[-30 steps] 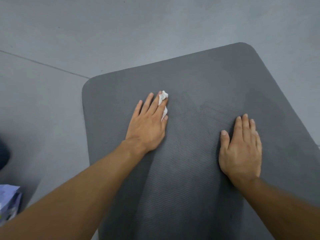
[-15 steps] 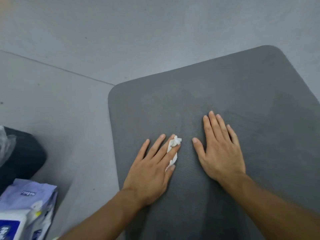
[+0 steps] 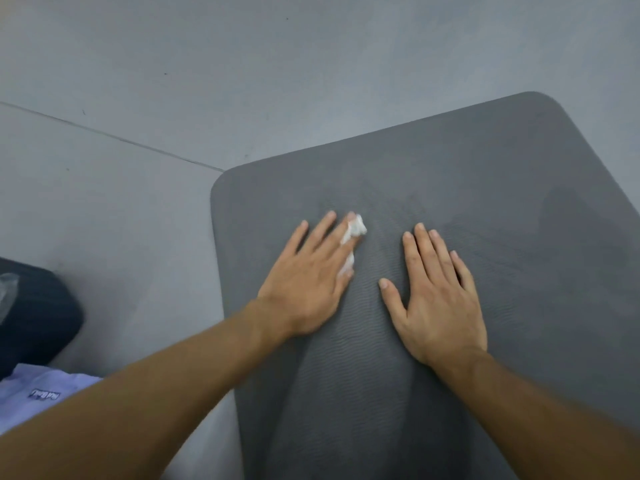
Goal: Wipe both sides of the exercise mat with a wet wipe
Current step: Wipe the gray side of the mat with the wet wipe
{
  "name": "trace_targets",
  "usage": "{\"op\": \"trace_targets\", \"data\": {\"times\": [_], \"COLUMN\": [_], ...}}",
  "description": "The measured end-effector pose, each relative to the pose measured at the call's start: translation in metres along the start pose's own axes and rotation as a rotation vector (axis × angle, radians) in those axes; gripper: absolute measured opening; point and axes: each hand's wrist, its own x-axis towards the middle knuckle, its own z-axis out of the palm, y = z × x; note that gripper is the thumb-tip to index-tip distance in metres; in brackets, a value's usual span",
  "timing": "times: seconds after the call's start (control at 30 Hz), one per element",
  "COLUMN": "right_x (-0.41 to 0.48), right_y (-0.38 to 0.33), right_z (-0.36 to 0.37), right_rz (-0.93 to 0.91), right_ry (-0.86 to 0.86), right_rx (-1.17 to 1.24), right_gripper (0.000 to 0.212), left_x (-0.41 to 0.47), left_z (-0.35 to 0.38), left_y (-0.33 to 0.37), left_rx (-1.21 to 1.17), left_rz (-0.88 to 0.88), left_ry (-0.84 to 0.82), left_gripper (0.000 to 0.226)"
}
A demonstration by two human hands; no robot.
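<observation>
A dark grey exercise mat [image 3: 485, 188] lies flat on the floor, its far rounded end in view. My left hand [image 3: 308, 275] lies flat on the mat with straight fingers, pressing a crumpled white wet wipe [image 3: 355, 232] against the surface; the wipe shows only past the index finger and beside the thumb. My right hand [image 3: 436, 296] rests flat on the mat just to the right, fingers spread, holding nothing.
The floor [image 3: 242, 71] is pale grey with a seam line running across. At the left edge sit a dark rounded object [image 3: 34, 313] and a lilac pack of wipes [image 3: 31, 393], partly behind my left forearm.
The left hand slid the wipe toward me across the mat and then back away toward the far end. The right hand shifted left, closer to the left hand. The view panned left.
</observation>
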Motion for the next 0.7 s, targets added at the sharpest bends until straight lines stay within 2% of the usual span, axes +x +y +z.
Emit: {"op": "trace_targets", "data": {"times": [0.13, 0.3, 0.6, 0.7], "right_x": [-0.001, -0.001, -0.001, -0.001], "right_y": [0.001, 0.001, 0.001, 0.001], "right_z": [0.001, -0.001, -0.001, -0.001], "right_rz": [-0.001, -0.001, -0.003, -0.006], "right_ry": [0.017, 0.002, -0.008, 0.0], "right_rx": [0.01, -0.002, 0.0, -0.007], "right_gripper": [0.078, 0.078, 0.078, 0.078], "left_x": [-0.076, -0.066, 0.039, 0.047], "left_z": [0.016, 0.012, -0.01, -0.015], "left_y": [0.029, 0.003, -0.091, -0.103], "left_rx": [0.056, 0.061, -0.082, -0.091], "left_rz": [0.212, 0.211, -0.203, -0.223], "left_ry": [-0.1, -0.086, -0.001, -0.021], "left_gripper": [0.062, 0.064, 0.06, 0.061]}}
